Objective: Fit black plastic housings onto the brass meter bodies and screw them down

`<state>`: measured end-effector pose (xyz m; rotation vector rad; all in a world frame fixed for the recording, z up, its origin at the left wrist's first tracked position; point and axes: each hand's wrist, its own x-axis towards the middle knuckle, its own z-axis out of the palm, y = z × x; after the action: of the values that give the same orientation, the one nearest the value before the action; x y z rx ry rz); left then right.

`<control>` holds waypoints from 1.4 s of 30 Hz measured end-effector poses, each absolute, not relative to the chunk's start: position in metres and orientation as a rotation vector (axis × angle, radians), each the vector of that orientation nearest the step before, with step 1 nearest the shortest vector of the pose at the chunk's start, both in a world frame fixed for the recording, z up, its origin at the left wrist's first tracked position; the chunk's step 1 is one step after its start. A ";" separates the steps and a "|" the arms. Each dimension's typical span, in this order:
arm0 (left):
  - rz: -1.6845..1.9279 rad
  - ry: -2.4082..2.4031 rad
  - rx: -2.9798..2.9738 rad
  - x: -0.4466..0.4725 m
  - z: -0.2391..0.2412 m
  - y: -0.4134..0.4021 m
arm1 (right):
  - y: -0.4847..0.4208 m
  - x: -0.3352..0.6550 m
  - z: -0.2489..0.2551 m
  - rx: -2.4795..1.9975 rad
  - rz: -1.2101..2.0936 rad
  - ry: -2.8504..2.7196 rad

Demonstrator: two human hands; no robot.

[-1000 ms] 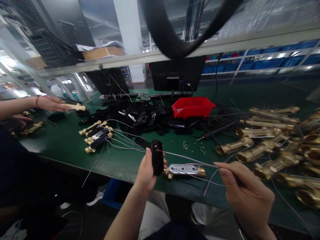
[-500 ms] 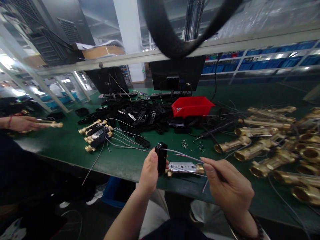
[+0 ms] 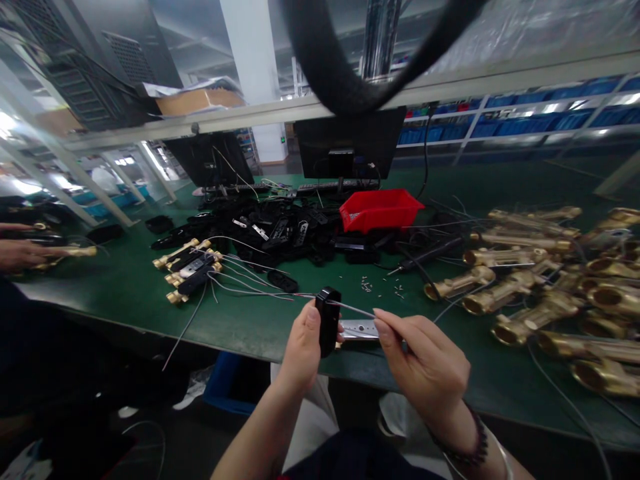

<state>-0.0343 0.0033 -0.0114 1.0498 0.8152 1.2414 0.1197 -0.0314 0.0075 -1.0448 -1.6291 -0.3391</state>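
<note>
Head view: left hand (image 3: 304, 339) grips black housing (image 3: 329, 328) upright above desk (image 3: 250, 327), seemingly steadying it; right hand (image 3: 425, 363) pinches grey cable (image 3: 357, 310) between thumb and fingers, apparently keeping it straight.

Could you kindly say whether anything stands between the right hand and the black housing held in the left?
Only the grey wire, pinched in the right hand, spans the gap to the black housing in the left hand; nothing visible blocks it.
</note>
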 end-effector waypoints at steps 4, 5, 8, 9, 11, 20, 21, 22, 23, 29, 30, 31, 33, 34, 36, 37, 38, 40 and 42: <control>1.231 0.839 1.006 -0.035 -0.010 0.002 | -0.032 0.119 0.008 -1.032 -0.377 -1.608; 1.230 0.846 0.994 -0.035 -0.009 0.001 | -0.032 0.119 0.008 -1.032 -0.379 -1.602; 1.229 0.851 0.975 -0.034 -0.008 0.000 | -0.032 0.118 0.007 -1.038 -0.375 -1.609; 1.230 0.849 0.977 -0.033 -0.008 -0.001 | -0.031 0.118 0.006 -1.037 -0.378 -1.615; 1.225 0.843 0.986 -0.032 -0.009 -0.002 | -0.031 0.116 0.003 -1.030 -0.385 -1.627; 1.264 0.909 1.296 -0.027 -0.010 -0.005 | -0.027 0.107 -0.005 -1.026 -0.095 -1.601; 1.265 0.924 1.368 -0.027 -0.010 -0.005 | -0.026 0.106 -0.006 -1.060 -0.014 -1.556; 1.263 0.936 1.434 -0.026 -0.010 -0.006 | -0.025 0.105 -0.006 -1.091 0.077 -1.516; 1.266 0.946 1.488 -0.025 -0.010 -0.007 | -0.024 0.104 -0.008 -1.111 0.175 -1.485; 1.305 1.084 1.630 -0.020 -0.009 -0.005 | -0.020 0.118 -0.010 -1.150 0.541 -1.443; 1.324 1.111 1.632 -0.019 -0.008 -0.003 | -0.019 0.124 -0.007 -1.163 0.494 -1.432; 1.348 1.134 1.635 -0.019 -0.007 0.000 | -0.018 0.129 -0.004 -1.174 0.418 -1.425; 1.385 1.161 1.667 -0.018 -0.005 0.005 | -0.017 0.137 0.004 -1.186 0.254 -1.458; 1.385 1.152 1.708 -0.017 -0.004 0.007 | -0.016 0.139 0.008 -1.184 0.206 -1.511; 1.348 1.088 1.831 -0.015 -0.002 0.011 | -0.014 0.139 0.015 -1.161 0.190 -1.630; 1.323 1.052 1.900 -0.013 -0.001 0.013 | -0.013 0.138 0.018 -1.139 0.200 -1.665; 1.300 1.025 1.965 -0.011 0.001 0.014 | -0.012 0.139 0.021 -1.116 0.213 -1.670; 1.262 1.016 2.070 -0.008 0.004 0.018 | -0.010 0.145 0.028 -1.083 0.206 -1.591; 1.205 1.047 2.154 -0.006 0.006 0.024 | -0.008 0.161 0.035 -1.064 0.133 -1.403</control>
<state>-0.0064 0.0238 0.0064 2.1543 1.0471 1.2046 0.1613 -0.0076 0.0346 -1.0641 -1.4028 0.1331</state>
